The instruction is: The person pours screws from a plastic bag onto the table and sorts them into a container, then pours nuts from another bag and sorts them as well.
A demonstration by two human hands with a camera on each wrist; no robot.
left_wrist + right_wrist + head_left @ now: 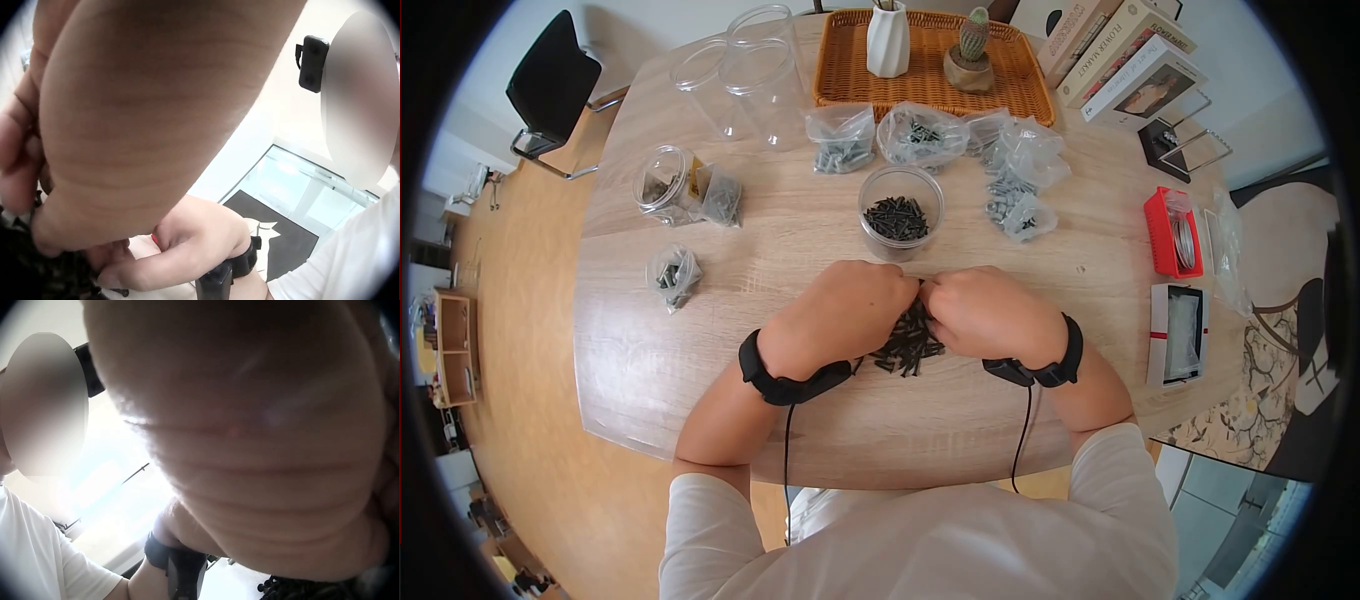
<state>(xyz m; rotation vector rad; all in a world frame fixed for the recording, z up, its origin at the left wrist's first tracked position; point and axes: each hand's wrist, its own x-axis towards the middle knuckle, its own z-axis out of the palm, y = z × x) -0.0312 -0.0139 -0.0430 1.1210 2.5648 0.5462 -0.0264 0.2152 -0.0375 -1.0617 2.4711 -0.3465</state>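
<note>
A loose pile of black screws (907, 345) lies on the wooden table in front of the person. Both hands meet just over its far edge, knuckles up and fingers curled. The left hand (855, 305) and the right hand (980, 308) pinch at the black screws, and a dark end shows between them in the head view. Most fingertips are hidden there. In the left wrist view, the left fingers (19, 169) bend down to the dark screws (56, 269). Beyond the hands stands a clear round jar (934, 200) holding more black screws.
Bags of grey hardware (843, 140) line the back, before a wicker tray (840, 75). Empty clear jars (760, 90) stand at back left. A smaller jar (665, 187) and a small bag (673, 275) are left. A red basket (1165, 240) and a white box (1178, 335) sit right.
</note>
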